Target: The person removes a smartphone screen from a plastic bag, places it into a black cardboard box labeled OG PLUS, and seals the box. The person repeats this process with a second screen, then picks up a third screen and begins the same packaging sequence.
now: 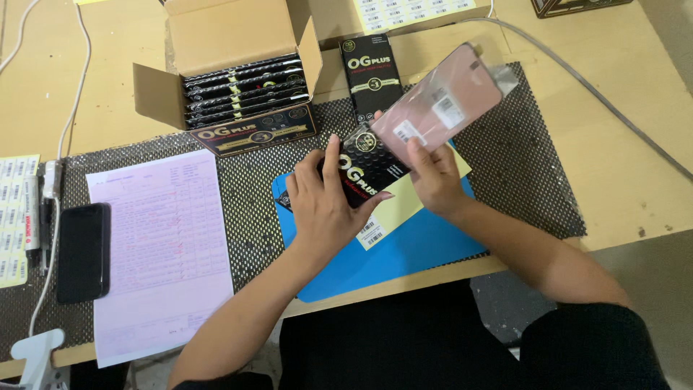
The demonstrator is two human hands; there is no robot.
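wood table (635, 173): black mesh mat (520, 166) under both hands, carton (238, 79) beyond them, phone (83, 253) far left.

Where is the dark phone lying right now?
In the head view, the dark phone lies flat at the far left of the table, just left of the pink paper form and right of the white cable.

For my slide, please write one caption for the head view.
Left hand steadies black box; right hand lifts pink panel.
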